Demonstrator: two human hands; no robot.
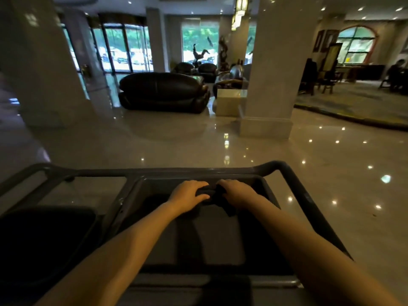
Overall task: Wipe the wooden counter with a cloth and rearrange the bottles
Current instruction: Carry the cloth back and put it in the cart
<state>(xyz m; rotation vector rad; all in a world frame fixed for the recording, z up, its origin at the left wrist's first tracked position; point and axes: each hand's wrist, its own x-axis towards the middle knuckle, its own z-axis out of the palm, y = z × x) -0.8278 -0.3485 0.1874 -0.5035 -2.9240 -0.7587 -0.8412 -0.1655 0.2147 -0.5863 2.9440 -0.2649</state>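
Both bare forearms reach over a grey cart tray [287,208], left hand [187,195] and right hand [237,193] with fingers closed on a dark cloth [217,196] (bunched between them), black sofa [163,91] far behind.

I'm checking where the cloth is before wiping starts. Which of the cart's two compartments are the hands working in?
The grey bin on the right, where left hand and right hand hold a dark cloth. The darker bin on the left has no hands in it.
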